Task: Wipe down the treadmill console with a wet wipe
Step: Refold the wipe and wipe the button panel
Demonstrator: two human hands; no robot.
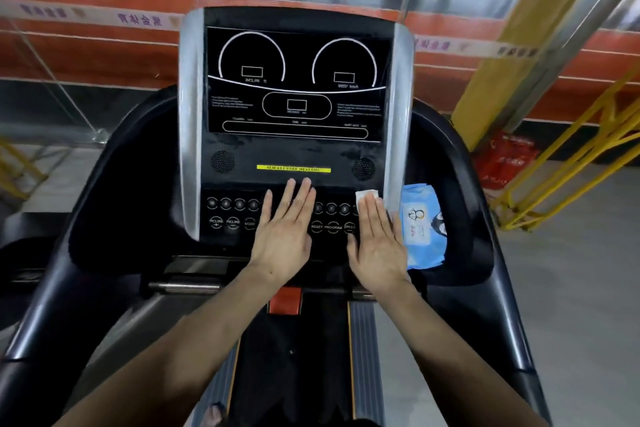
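The black treadmill console point(294, 80) with silver side trims stands in front of me, with a dark display above and rows of round buttons point(232, 213) below. My left hand point(284, 232) lies flat on the middle of the button panel, fingers spread, holding nothing. My right hand point(375, 239) lies flat on the panel's right end, pressing a white wet wipe point(365, 195) against it; only the wipe's top edge shows beyond the fingertips.
A blue pack of wet wipes point(420, 229) lies in the tray to the right of the console. Black handrails point(104, 204) curve around both sides. A red safety tab point(285, 300) sits below the console. Yellow metal railing point(568, 163) stands at right.
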